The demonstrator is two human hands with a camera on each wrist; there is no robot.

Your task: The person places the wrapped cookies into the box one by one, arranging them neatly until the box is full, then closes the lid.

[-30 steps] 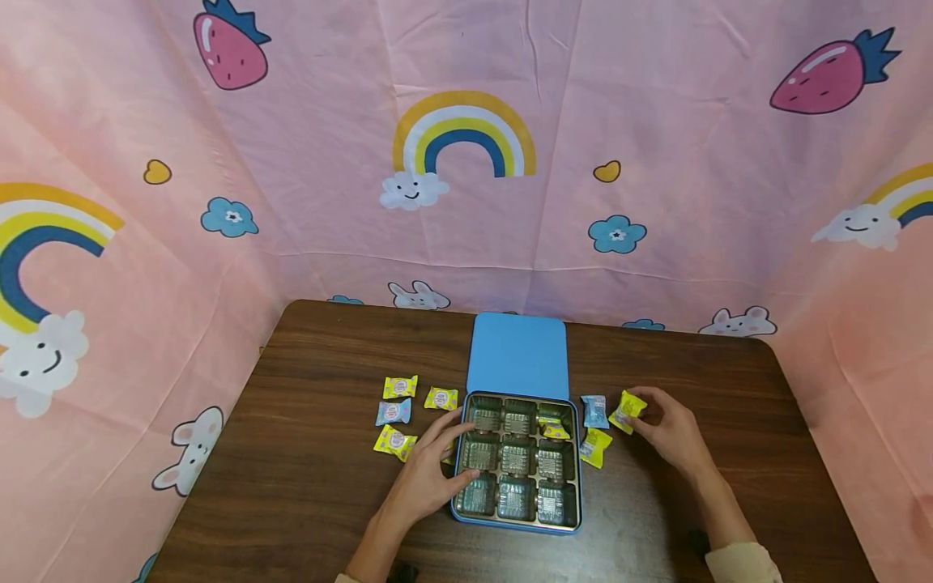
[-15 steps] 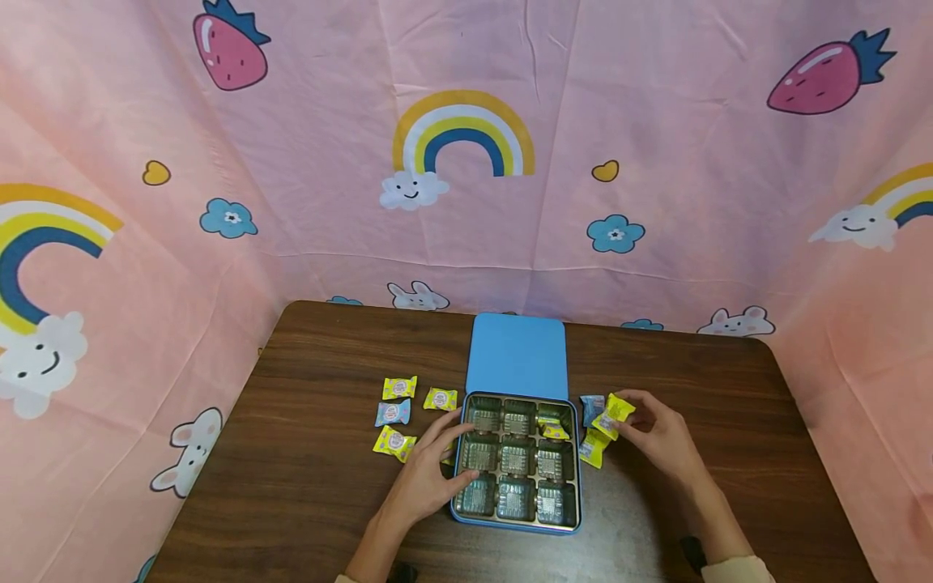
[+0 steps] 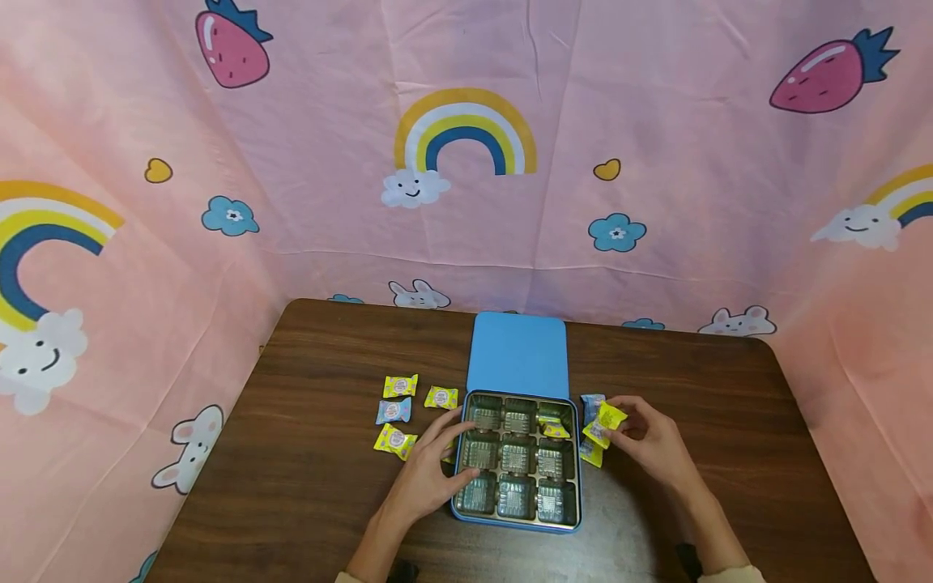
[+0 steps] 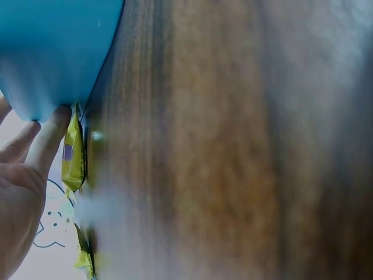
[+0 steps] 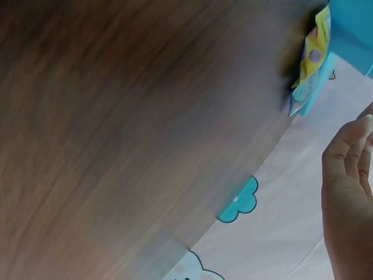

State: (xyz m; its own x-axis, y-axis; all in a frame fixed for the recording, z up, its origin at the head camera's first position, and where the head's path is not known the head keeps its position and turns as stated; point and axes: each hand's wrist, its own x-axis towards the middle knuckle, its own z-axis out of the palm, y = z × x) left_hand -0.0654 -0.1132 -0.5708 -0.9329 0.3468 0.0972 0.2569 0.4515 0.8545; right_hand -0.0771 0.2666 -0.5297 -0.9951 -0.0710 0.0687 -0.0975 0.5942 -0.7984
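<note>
A yellow candy (image 3: 607, 423) being pinched by the right hand (image 3: 656, 441) beside a nine-compartment tin (image 3: 519, 526).

The candy is being gripped between thumb and fingers just right of the tin, with a blue candy (image 3: 592, 403) and a second yellow candy (image 3: 592, 455) being partly covered by it in the head view. The tin's left edge is being touched by the left hand (image 3: 423, 479), whose fingers are being held extended and spread. A single yellow candy (image 3: 555, 429) is being contained in the far-right compartment, and a plain blue lid (image 3: 517, 354) is being shown behind the tin. Further yellow candies (image 3: 401, 386) and another blue candy (image 3: 394, 411) are being displayed on the wooden table (image 3: 291, 453) to the left, round pale labels being borne on their wrappers, the lettering too small to be read.
</note>
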